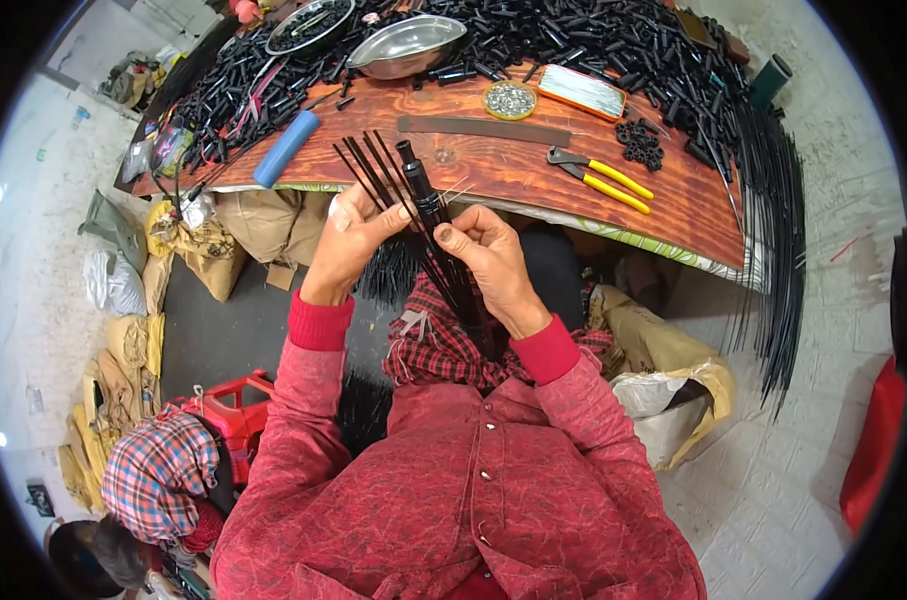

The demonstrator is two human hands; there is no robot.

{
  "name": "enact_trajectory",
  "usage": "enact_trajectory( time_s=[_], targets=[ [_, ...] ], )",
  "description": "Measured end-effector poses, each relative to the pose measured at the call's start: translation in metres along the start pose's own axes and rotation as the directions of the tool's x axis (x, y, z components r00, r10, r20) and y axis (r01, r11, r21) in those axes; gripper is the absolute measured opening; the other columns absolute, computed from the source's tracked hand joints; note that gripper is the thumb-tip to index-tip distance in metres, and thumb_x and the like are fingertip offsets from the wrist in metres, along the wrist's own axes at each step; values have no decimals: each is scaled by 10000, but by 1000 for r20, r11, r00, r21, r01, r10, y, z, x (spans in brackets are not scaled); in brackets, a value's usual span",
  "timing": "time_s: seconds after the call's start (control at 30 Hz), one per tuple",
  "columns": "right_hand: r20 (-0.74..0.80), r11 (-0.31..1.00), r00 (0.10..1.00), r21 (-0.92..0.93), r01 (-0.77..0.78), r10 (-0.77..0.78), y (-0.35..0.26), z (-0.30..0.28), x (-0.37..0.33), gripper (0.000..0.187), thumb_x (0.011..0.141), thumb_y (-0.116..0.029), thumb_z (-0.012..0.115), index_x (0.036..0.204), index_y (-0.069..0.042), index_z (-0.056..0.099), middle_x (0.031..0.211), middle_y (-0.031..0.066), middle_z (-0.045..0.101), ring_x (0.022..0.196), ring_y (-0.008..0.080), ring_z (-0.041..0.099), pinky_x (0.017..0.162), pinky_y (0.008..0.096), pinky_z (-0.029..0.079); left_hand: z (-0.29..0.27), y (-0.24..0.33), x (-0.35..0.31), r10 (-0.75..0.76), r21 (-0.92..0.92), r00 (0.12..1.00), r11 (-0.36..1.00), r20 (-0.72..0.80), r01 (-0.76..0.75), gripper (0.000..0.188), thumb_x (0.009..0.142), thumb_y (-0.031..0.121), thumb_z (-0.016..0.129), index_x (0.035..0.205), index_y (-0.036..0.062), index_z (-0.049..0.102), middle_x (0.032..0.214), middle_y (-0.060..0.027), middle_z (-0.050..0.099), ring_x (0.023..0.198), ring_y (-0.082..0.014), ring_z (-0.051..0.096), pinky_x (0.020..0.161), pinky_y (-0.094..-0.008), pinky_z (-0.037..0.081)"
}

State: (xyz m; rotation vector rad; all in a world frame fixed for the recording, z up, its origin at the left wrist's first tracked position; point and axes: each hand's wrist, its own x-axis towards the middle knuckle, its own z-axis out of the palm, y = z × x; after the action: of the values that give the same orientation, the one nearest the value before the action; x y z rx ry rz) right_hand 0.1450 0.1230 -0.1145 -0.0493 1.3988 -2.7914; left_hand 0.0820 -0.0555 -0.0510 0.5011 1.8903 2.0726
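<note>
Before my chest, just off the table's near edge, is a partly assembled black umbrella frame (414, 175), a ribbed tube with thin rods around it. My left hand (348, 245) is closed, thumb and fingers pinching several of the thin black rods (369, 168), which fan out above it. My right hand (493, 262) closes around the frame from the other side, thumb near the tube. Fine pale wires (457, 188) stick out above the right fingers. The frame's lower rods run down toward my lap, over a red-and-black checked cloth (428, 340).
On the wooden table (343, 165) lie yellow-handled pincers (601, 180), a flat dark strip (483, 131), a blue cylinder (286, 148), a dish of small metal parts (510, 100) and a tray of wires (581, 92). Black tubes heap behind. Another person (163, 475) is at lower left.
</note>
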Motion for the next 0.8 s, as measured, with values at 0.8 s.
enact_trajectory(
  time_s=[0.8],
  targets=[
    [47, 939, 938, 0, -345, 344, -21, -12, 10, 215, 915, -261, 786, 926, -94, 650, 795, -63, 614, 640, 7, 454, 558, 175, 310, 4, -6, 11, 12, 37, 999, 999, 52, -14, 336, 875, 26, 748, 1191, -28, 649, 1091, -173, 744, 999, -250, 725, 923, -363, 569]
  ],
)
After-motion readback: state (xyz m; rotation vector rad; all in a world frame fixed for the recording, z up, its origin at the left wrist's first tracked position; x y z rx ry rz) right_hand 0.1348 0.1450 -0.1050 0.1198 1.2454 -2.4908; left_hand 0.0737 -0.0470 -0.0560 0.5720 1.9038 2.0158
